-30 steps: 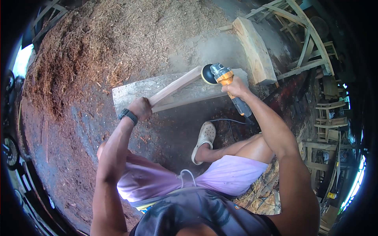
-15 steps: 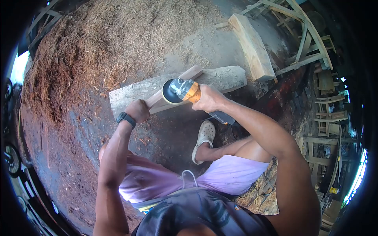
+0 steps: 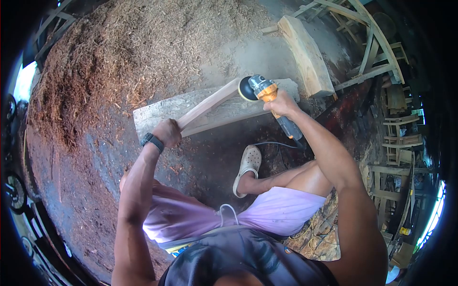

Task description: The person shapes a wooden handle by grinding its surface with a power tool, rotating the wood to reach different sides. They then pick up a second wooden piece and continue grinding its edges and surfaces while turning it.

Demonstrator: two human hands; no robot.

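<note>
My left hand (image 3: pixel 167 133) is closed round the near end of a squared wooden bar (image 3: pixel 210 105), which slants up and right over a rough wooden slab (image 3: pixel 162 113). In my right hand (image 3: pixel 282 103) is an orange and grey angle grinder (image 3: pixel 263 87), gripped round its body. Its round sanding disc (image 3: pixel 247 89) is at the bar's far end, facing the wood. The grinder's dark rear body hangs below my fist, and a cord (image 3: pixel 272 143) trails from it toward the floor.
A thick pale timber block (image 3: pixel 305 57) lies beyond the slab's right end. Wood shavings (image 3: pixel 157 43) cover the ground ahead and to the left. Wooden frames (image 3: pixel 372 47) stand at the upper right, with chair-like frames (image 3: pixel 400 133) along the right. My foot in a clog (image 3: pixel 249 164) is near the slab.
My right hand has moved the grinder right and up along the bar, from its middle to its far end. My left hand keeps its hold in nearly the same spot.
</note>
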